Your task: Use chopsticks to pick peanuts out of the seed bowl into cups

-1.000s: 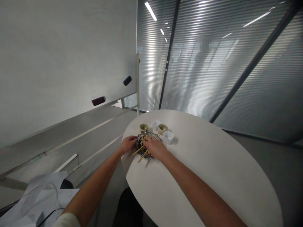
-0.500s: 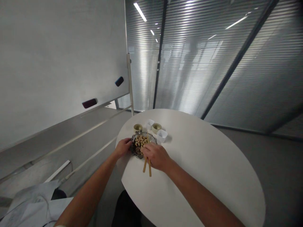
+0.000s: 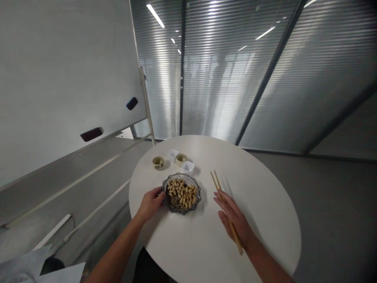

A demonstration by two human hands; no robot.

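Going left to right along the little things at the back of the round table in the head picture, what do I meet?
small cup with dark lettering → white square dish → small cream cup → second white square dish → wooden chopsticks

The scalloped glass dish (image 3: pixel 178 209) is glossy, with a faceted rim, and the peanut shells (image 3: pixel 181 192) in it look rough and matt. The chopsticks (image 3: pixel 216 181) are smooth, pale wood or bamboo. The round counter (image 3: pixel 265 200) has a smooth, matt white top. The small cup (image 3: pixel 158 162) looks like glazed ceramic, and the white cup (image 3: pixel 187 167) like thin plastic.
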